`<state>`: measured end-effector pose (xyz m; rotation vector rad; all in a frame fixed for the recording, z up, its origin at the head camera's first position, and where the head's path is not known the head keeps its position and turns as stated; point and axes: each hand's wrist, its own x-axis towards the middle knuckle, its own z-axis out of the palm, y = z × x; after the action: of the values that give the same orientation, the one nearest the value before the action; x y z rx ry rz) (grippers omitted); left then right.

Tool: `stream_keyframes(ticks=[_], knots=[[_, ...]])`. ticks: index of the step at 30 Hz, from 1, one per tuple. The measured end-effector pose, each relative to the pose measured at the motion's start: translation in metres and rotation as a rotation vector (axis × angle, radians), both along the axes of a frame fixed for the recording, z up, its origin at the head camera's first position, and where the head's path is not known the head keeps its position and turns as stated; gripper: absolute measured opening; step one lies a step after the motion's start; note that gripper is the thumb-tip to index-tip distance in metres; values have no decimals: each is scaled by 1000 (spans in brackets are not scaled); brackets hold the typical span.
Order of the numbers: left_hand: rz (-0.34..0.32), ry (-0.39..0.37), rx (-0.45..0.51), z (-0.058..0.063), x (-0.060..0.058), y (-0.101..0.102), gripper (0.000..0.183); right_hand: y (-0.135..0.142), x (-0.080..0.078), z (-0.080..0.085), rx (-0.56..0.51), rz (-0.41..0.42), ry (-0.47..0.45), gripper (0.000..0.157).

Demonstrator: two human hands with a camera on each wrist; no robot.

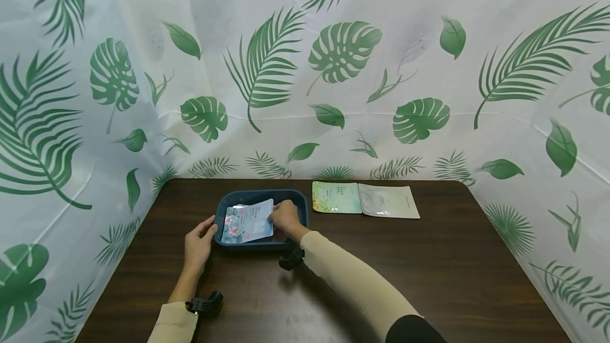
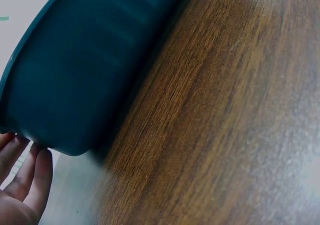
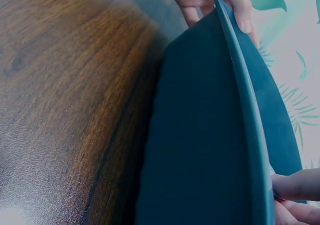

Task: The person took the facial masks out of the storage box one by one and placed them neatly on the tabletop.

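Observation:
My right hand [image 1: 288, 218] reaches into a dark blue plastic tray [image 1: 259, 192] and pinches the right edge of a light blue face mask packet [image 1: 250, 220] printed with pink flowers. The packet lies slanted within the tray, and a pale edge of something shows behind its upper left corner. At the tray's left end, my left hand [image 1: 197, 245] holds the rim; in the right wrist view a finger [image 3: 243, 22] bends over it. The left wrist view shows fingertips [image 2: 44, 157] against the tray's outer wall [image 2: 75, 65]. From the right wrist, the wall hides most of the packet.
Right of the tray, a green face mask packet [image 1: 335, 197] and a cream one [image 1: 388, 201] lie side by side on the dark wooden table [image 1: 429, 263]. A white leaf-patterned sheet [image 1: 286, 68] hangs behind the table and along its sides.

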<state>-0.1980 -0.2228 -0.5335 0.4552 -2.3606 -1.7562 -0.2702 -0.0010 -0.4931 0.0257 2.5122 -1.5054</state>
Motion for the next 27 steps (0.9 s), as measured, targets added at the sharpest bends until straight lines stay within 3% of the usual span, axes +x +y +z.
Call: stream_keyframes(ticks=[10,16,27], knots=[[-13,-5,21,1,-1,0,40,2,1,1,2,-22,27,23],[0,1,11,0,0,0,40,5,-2,5,-104,-15,-16,13],[6,16,-2,-3,-1,0,40,15,-7,18,-244,-12,-112,17]])
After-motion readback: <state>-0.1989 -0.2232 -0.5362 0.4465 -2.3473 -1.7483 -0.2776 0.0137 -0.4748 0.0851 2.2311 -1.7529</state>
